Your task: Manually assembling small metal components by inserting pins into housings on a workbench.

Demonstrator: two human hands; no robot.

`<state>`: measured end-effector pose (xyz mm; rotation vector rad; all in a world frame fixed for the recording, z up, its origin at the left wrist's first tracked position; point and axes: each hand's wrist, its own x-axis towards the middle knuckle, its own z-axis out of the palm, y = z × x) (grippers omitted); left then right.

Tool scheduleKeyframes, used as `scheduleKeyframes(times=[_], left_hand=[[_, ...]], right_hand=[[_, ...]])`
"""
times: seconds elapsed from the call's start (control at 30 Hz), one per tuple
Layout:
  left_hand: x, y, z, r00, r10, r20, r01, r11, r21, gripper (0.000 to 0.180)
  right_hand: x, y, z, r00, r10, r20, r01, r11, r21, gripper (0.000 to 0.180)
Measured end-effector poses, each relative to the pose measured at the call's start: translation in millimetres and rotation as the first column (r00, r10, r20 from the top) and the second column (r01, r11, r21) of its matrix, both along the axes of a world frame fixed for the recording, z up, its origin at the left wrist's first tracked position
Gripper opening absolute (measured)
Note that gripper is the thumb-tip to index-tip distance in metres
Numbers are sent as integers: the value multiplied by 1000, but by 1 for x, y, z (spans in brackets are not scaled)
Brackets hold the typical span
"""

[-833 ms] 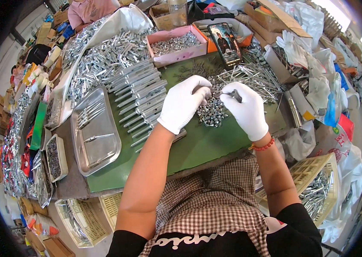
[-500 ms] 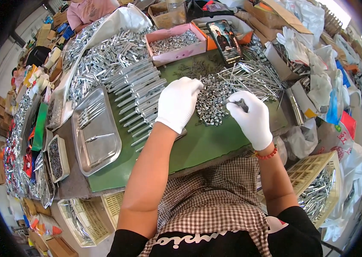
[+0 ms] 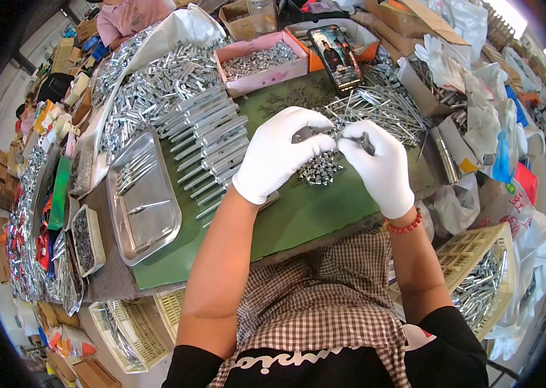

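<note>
Both gloved hands have lifted together off the green mat — left hand (image 3: pixel 284 154) and right hand (image 3: pixel 376 163) pinch one small metal part (image 3: pixel 358 139) between fingertips — just above the fastener pile (image 3: pixel 320 171).

Both the left hand (image 3: pixel 279 155) and right hand (image 3: pixel 379 165) wear white knit gloves. A red bead bracelet (image 3: pixel 404 226) circles the right wrist. Short black sleeves and a brown-and-white checked apron (image 3: pixel 312 304) are worn.

Two gloved hands — left hand (image 3: pixel 281 155), right hand (image 3: pixel 379 165). One steel tray (image 3: pixel 140 200), left. One pink box (image 3: pixel 258 61), far. One phone (image 3: pixel 336 55), far. Loose metal pieces — too many to count.
</note>
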<state>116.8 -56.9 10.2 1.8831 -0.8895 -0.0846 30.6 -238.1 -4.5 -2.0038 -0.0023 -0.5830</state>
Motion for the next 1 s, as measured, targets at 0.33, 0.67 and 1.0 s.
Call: scheduleKeyframes(times=[0.33,0.67,1.0], left_hand=[[6,-2,-11,998,-57,20,56,996,67,17],[6,-1,-16,945,39,325,-194,866,461,13],[21,11,-24,831,349,433,-471,856,214,15]], right_hand=[[6,6,-10,1000,27,-2,-27,1000,-16,10],[8,-5,-28,995,-78,-69,28,838,-546,12],[25,-26,-2,999,-7,35,22,903,-429,12]])
